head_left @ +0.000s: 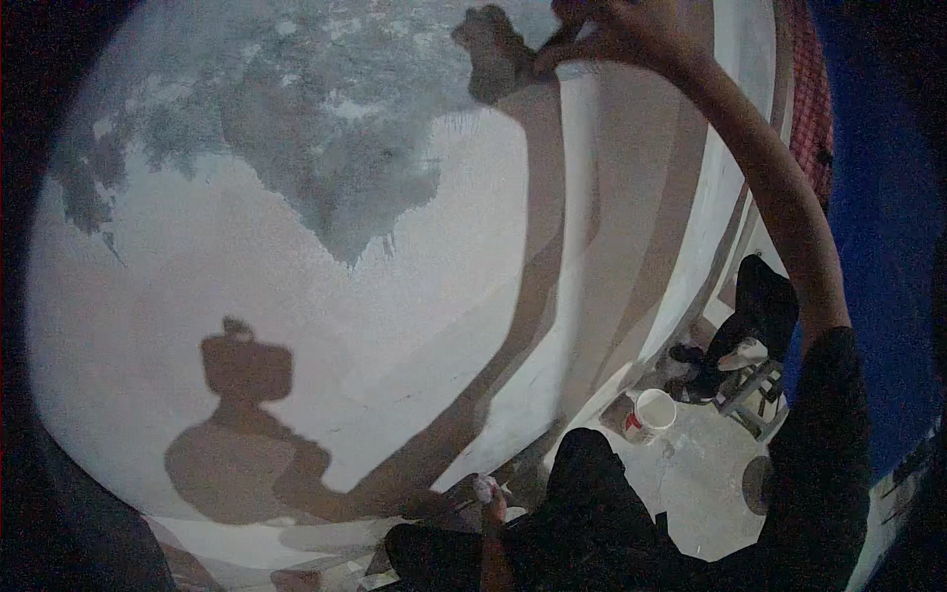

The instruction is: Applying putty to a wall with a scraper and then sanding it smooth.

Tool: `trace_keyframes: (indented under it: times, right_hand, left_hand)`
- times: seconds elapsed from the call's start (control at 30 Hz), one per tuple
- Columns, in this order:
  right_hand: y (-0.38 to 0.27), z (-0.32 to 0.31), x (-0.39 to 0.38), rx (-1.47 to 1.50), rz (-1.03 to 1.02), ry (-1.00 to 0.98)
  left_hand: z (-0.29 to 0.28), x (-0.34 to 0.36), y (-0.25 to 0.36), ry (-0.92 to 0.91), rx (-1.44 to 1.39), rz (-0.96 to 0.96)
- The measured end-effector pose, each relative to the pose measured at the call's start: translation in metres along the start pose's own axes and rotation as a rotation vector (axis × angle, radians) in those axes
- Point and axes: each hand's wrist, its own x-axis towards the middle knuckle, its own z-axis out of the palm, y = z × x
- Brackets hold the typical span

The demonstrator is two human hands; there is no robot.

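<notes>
A pale wall (414, 296) fills most of the head view, with a patchy grey coat (326, 178) over its upper part. My right arm reaches up across the right side to the wall's top. There my right hand (631, 35) is closed around a dark, slim thing (560, 41), partly cut off by the upper edge; its kind cannot be told. The arm, hand and held thing cast a long shadow on the wall. Low in the middle, my left hand (495, 508) is closed on a small, crumpled-looking whitish thing (485, 486), near my dark-clothed knee.
A white bucket (651, 412) stands on the pale floor (691, 483) at lower right. Behind it is a grey metal step stool (752, 400), with another person's dark trouser leg (764, 296) and pale shoe (745, 353) beside it. A blue surface (883, 237) runs along the right.
</notes>
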Motion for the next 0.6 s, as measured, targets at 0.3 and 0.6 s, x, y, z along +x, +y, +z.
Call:
trace_keyframes:
  times: [0.3,0.6]
  right_hand:
    - [-0.003,0.040,0.005,0.119,-0.362,0.591]
    - [-0.018,0.013,0.002,-0.125,0.075,-0.223]
  left_hand:
    - [-0.003,0.002,-0.003,0.016,-0.578,0.187]
    - [-0.015,-0.007,0.000,0.470,-0.980,0.185]
